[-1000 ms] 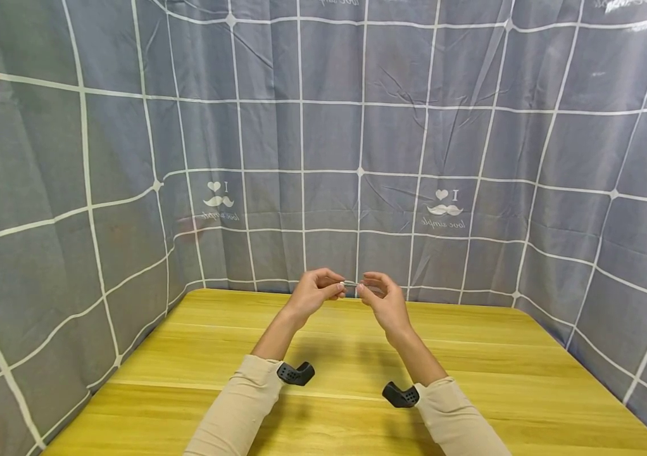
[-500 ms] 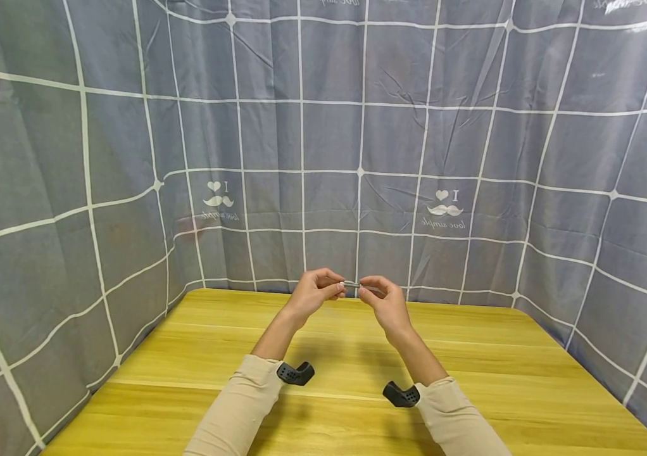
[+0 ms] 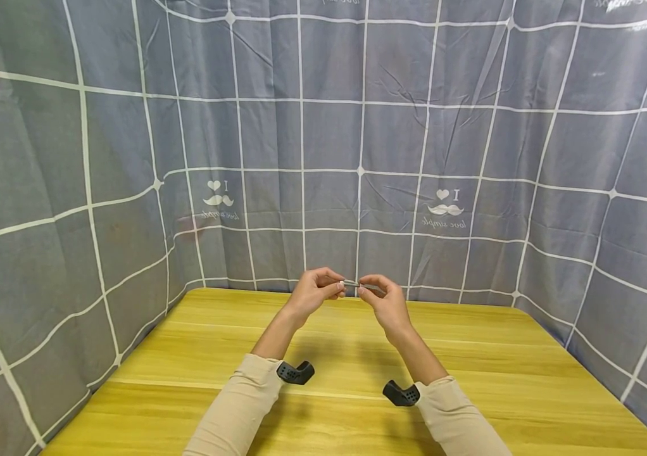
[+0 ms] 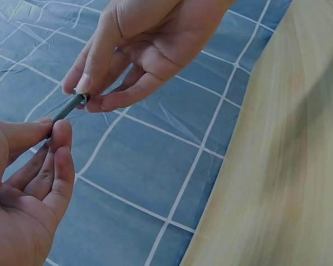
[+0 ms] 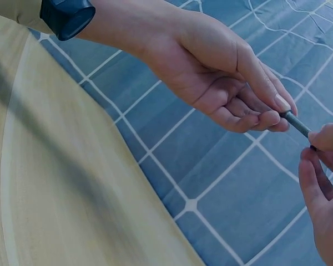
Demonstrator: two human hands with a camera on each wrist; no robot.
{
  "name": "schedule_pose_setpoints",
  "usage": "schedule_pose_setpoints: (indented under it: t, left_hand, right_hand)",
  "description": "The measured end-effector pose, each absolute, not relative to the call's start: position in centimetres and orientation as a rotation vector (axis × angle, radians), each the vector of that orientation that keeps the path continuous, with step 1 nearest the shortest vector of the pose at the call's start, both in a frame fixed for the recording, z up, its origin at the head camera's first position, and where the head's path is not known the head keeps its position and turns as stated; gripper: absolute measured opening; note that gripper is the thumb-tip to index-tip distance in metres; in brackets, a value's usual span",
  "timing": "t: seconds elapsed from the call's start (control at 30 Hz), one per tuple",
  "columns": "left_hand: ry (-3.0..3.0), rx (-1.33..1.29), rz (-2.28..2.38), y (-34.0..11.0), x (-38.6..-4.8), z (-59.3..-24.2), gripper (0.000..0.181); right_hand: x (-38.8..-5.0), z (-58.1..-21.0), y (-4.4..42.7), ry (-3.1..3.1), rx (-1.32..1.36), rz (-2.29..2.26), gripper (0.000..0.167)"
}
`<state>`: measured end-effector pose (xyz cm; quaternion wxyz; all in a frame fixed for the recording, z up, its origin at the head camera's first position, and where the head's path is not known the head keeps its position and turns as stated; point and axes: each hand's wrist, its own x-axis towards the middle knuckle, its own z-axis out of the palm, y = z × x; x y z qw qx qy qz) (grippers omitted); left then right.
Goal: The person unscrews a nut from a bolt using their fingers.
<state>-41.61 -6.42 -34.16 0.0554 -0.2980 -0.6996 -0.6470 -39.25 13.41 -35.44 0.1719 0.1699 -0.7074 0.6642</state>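
A threaded grey metal bolt (image 3: 351,284) is held between both hands above the table's far edge. My left hand (image 3: 313,294) pinches one end of the bolt between thumb and fingers. At the other end, my right hand (image 3: 384,304) pinches with thumb and index finger. The left wrist view shows the bolt's thread (image 4: 66,108) bare between the two hands, with a small shiny metal piece, apparently a nut (image 4: 85,98), at the right fingertips. Seen from the right wrist, the bolt (image 5: 298,125) runs between the hands. Both its ends are partly hidden by fingers.
A yellow wood-grain table (image 3: 323,418) lies under the forearms. Behind it and at both sides hangs a grey curtain (image 3: 329,139) with white grid lines. Black wrist devices (image 3: 296,373) are worn over both beige sleeves.
The right index finger was raised off the thumb a second ago and has come down onto the bolt's end. My left hand keeps its hold and stays in place.
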Motion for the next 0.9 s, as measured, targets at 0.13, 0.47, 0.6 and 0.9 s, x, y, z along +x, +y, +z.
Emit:
schedule_pose_setpoints:
  t: [0.13, 0.47, 0.6, 0.9]
  left_hand:
    - [-2.125, -0.892, -1.962, -6.44, -41.62, -34.10, 0.018]
    - [-2.118, -0.883, -1.966, -6.41, -41.71, -34.17, 0.017]
    - [-2.115, -0.888, -1.977, -6.47, -41.58, -34.12, 0.018]
    - [-2.126, -0.888, -1.989, -6.47, -41.55, -34.05, 0.024]
  right_hand:
    - [-39.21, -35.32, 13.40, -1.985, 0.497, 1.915, 0.027]
    - [-39.31, -35.27, 13.44, -1.975, 0.501, 1.915, 0.026]
    - [-39.31, -35.31, 13.42, -1.952, 0.492, 1.948, 0.029]
    - [-39.27, -35.46, 13.49, -1.978, 0.478, 1.922, 0.020]
